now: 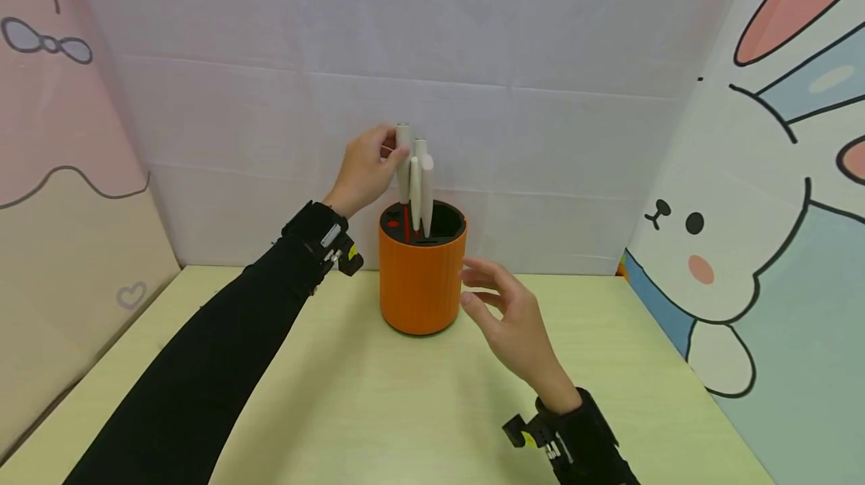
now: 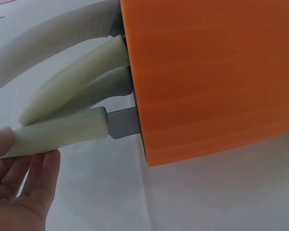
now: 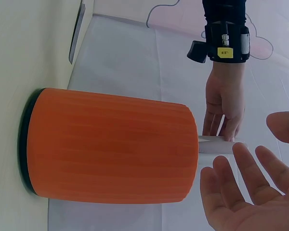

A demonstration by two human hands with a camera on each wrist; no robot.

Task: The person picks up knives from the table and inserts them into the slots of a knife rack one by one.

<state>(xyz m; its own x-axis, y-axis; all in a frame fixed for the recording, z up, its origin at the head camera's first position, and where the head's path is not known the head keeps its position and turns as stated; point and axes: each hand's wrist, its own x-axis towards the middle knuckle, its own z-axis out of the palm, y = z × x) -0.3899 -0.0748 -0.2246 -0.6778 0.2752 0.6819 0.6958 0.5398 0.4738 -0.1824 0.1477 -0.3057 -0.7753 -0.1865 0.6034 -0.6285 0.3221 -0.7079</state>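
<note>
An orange round knife block (image 1: pixel 420 290) with a black top stands on the table. My left hand (image 1: pixel 368 166) pinches the pale handle of a knife (image 1: pixel 403 179) at the block's left side, near the handle's end. In the left wrist view, a short stretch of its blade (image 2: pixel 124 122) shows between handle and block; the rest is hidden inside. Several other white handles (image 1: pixel 427 196) stick up beside it. Just right of the block, my right hand (image 1: pixel 510 323) hovers with fingers loosely spread and holds nothing.
The pale yellow table (image 1: pixel 399 410) runs back to a white cloth wall (image 1: pixel 574 170). A panel with a cartoon rabbit (image 1: pixel 703 245) stands on the right, and a pink and cream panel (image 1: pixel 74 245) on the left.
</note>
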